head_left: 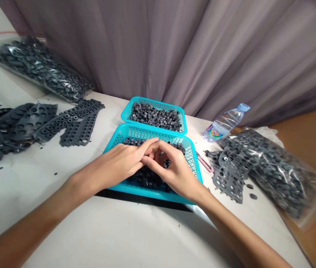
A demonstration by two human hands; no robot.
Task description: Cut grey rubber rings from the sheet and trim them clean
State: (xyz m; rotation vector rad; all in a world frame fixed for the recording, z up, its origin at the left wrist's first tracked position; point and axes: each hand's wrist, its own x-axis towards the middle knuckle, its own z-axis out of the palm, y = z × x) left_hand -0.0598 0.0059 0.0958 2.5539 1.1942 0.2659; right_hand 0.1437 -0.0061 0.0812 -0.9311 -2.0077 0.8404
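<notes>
My left hand (123, 162) and my right hand (176, 167) meet above the near turquoise basket (152, 194). Both have their fingers bent, with the tips pressed together in a pinch. Whatever sits between the fingertips is hidden by the fingers, so I cannot name it. Below them, the basket holds many small dark grey ring-like rubber pieces (146, 181). Right behind stands a second turquoise basket (152, 125), filled with similar small pieces (158, 115).
Perforated dark sheets (79, 128) are heaped at left, below a clear bag of dark pieces (40, 69). At right are a water bottle (226, 123), a pink tool (205, 162), another perforated sheet (229, 173) and a second filled bag (280, 171). A curtain (158, 48) hangs behind.
</notes>
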